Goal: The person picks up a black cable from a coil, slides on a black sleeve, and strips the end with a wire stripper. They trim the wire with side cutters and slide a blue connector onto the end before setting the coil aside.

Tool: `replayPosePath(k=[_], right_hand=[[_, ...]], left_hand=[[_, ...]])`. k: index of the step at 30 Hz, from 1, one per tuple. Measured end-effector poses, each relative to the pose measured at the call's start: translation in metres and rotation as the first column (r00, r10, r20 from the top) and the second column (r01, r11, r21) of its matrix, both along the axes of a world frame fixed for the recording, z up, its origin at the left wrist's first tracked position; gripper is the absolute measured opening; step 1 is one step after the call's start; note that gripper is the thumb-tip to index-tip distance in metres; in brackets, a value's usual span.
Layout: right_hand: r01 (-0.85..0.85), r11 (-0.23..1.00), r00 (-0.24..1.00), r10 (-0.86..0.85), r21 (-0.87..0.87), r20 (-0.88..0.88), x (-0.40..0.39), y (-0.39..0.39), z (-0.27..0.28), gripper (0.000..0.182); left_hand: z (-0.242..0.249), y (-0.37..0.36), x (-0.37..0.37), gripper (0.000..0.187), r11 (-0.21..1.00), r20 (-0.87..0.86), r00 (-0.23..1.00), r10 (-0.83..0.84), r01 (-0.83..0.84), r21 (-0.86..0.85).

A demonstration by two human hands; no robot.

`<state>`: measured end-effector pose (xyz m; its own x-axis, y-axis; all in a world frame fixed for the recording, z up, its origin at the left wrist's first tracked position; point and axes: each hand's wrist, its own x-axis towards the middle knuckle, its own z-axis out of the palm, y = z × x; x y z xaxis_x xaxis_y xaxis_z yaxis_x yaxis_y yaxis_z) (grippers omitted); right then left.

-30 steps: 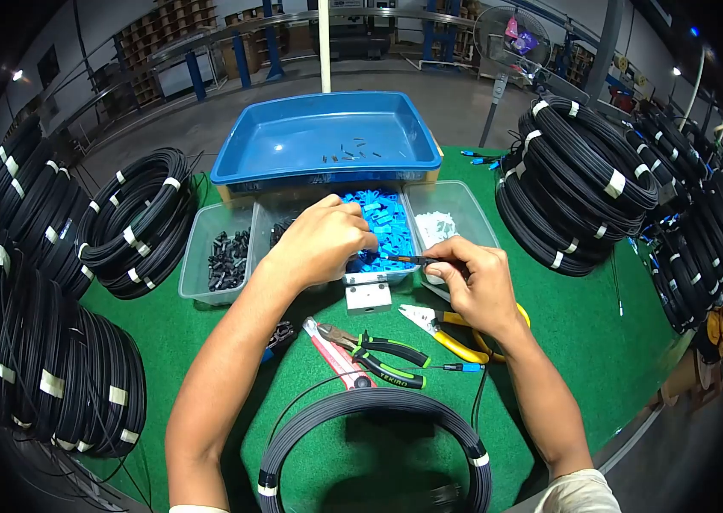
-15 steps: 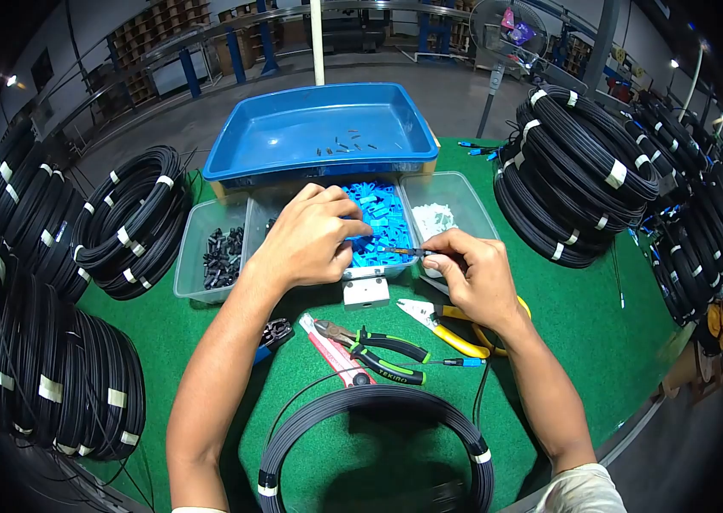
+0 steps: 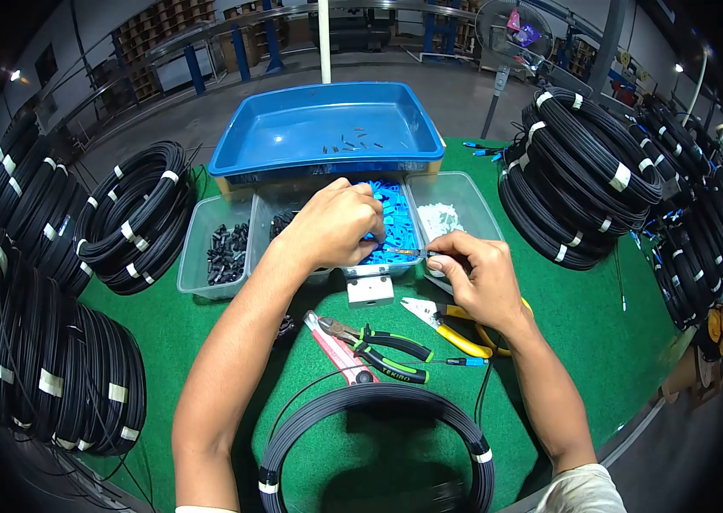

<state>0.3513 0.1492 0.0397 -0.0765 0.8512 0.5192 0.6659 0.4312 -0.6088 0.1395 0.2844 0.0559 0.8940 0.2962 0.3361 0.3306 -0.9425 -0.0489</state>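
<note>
My right hand (image 3: 474, 272) pinches a small, thin dark connector (image 3: 413, 252) between thumb and fingertips; it points left over the front edge of the bins. My left hand (image 3: 340, 224) is closed, knuckles up, over the bin of blue connector parts (image 3: 400, 224). Its fingertips are tucked down beside the connector's tip; whether they touch it or hold a part is hidden. Below the hands stands a small white block (image 3: 370, 291). A coil of black cable (image 3: 376, 395) lies nearest me, with a blue-tipped cable end (image 3: 467, 362) above it.
Green-and-black pliers (image 3: 387, 355), a red-and-white cutter (image 3: 337, 349) and yellow-handled strippers (image 3: 455, 333) lie on the green mat. Bins hold black parts (image 3: 226, 254) and white parts (image 3: 438, 220). Behind is a blue tray (image 3: 293, 141). Cable coils stand left (image 3: 135, 218) and right (image 3: 584, 179).
My left hand has shifted right and its fingertips have come down close to the connector's tip. My right hand still holds the connector in nearly the same place. The view has shifted slightly.
</note>
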Motion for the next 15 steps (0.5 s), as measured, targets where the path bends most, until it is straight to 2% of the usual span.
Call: replayPosePath(k=[7,9,15], right_hand=[[-0.021,0.998,1.000,0.020,0.053,0.024,-0.0002,-0.0009,-0.0010,0.011],[-0.016,0.999,1.000,0.015,0.042,0.015,-0.0003,-0.0015,-0.0001,0.011],[-0.007,1.000,1.000,0.007,0.010,0.006,-0.0003,-0.0017,-0.0008,0.011]], left_hand=[[-0.0067,0.0011,-0.0044,0.015,0.999,0.151,0.988,-0.044,0.039,0.036],[-0.0026,0.0003,-0.0049,0.016,0.998,0.044,0.999,-0.018,0.015,0.060],[-0.0036,-0.0020,0.0032,0.020,0.991,-0.071,0.995,0.076,-0.068,0.116]])
